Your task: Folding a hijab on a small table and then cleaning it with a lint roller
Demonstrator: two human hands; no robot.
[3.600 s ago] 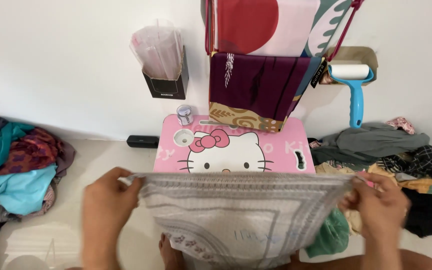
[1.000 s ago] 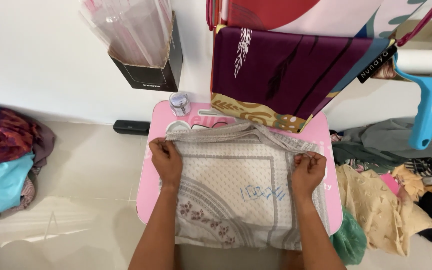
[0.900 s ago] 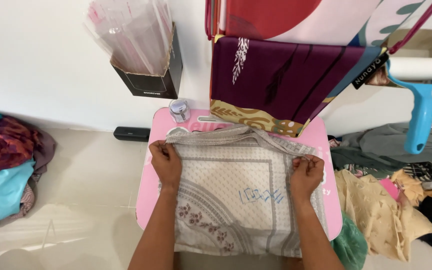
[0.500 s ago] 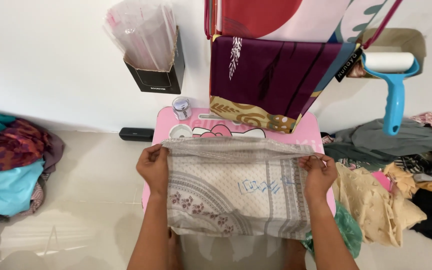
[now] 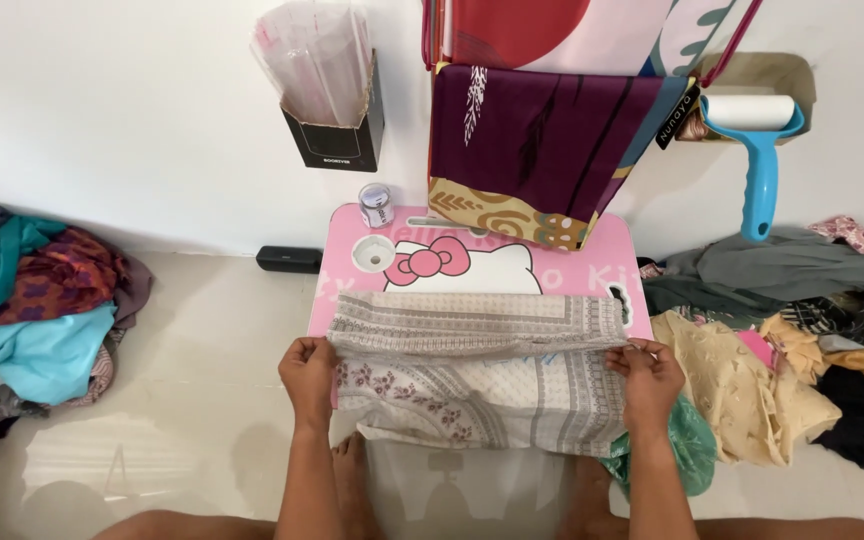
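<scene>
both hands, left hand (image 5: 309, 368) and right hand (image 5: 648, 372), pinch the folded edge of a grey patterned cloth (image 5: 477, 375) lying on the pink lap table (image 5: 472, 262).
</scene>
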